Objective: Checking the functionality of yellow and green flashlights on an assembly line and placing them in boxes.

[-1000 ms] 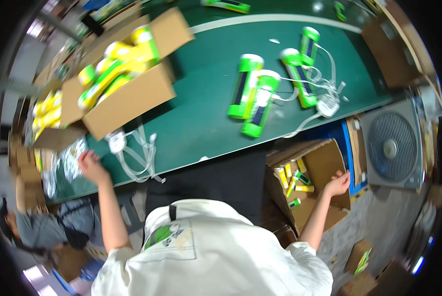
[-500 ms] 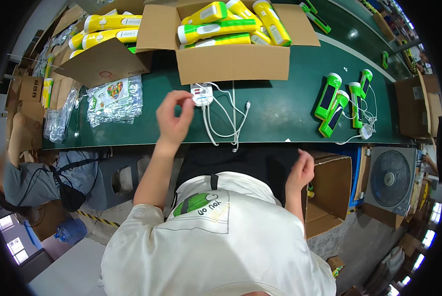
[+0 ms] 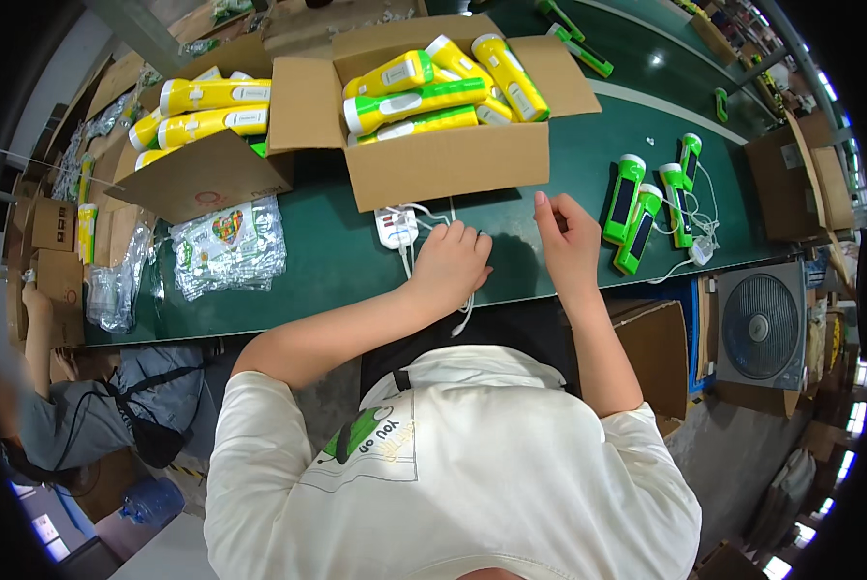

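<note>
My left hand [image 3: 451, 269] is closed over white charging cables [image 3: 469, 314] just right of a white power strip [image 3: 396, 228]; part of the cables is hidden under the fingers. My right hand [image 3: 571, 242] is raised over the table's near side, thumb up and fingers curled in, with nothing visible in it. Beyond both hands stands an opened cardboard box [image 3: 448, 166] filled with yellow-and-green flashlights [image 3: 416, 102]. To the right of my right hand lie several green flashlights [image 3: 625, 198] with dark panels, some with a white cable and plug [image 3: 701, 251] beside them.
At left, another cardboard box [image 3: 206, 179] of yellow flashlights stands behind a stack of clear printed bags [image 3: 228, 246]. A co-worker's arm [image 3: 39, 324] shows at the far left. Below the green table [image 3: 327, 280] on the right are an empty-looking carton [image 3: 646, 348] and a grey fan [image 3: 760, 324].
My left hand has moved right, from the power strip onto the cables. My right hand has risen from below the table edge to above the tabletop. The whole view has shifted slightly.
</note>
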Demonstrator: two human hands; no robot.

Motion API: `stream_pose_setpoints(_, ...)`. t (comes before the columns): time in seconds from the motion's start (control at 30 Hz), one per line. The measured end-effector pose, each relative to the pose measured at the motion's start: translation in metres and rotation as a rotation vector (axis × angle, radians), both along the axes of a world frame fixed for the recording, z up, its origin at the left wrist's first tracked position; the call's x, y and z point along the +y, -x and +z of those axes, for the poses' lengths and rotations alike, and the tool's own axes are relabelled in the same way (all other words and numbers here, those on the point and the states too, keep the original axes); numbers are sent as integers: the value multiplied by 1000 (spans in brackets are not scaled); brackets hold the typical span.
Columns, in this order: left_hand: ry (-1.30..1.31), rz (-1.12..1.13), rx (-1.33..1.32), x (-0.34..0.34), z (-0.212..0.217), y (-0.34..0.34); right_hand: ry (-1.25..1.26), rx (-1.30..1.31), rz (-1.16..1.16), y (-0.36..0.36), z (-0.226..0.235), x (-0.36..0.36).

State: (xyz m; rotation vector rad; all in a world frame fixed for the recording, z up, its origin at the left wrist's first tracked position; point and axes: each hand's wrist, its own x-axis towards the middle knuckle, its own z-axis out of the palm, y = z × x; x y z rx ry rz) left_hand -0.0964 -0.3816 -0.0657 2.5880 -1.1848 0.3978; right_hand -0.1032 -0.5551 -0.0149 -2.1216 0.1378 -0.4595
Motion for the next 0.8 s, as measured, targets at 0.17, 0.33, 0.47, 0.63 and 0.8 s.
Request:
stream_pose_setpoints(0.17,-27,214,86,-16,4,-2,98,-272,290,28,63,8)
stream_pose_setpoints(0.33,32,265,152,-26,11,-12,178,-873,715,47,132,-4)
stream_pose_setpoints(0.47,232,346,290,-29,16,-4,390,-557,920,90,182,-55)
stream_pose_setpoints(0.63,302,319,303,-32,28,12,242,-620,817,127,187,-91)
stream_pose_setpoints(0.8,311,344,392,-34,38,35,45,-721,802,157,178,-101)
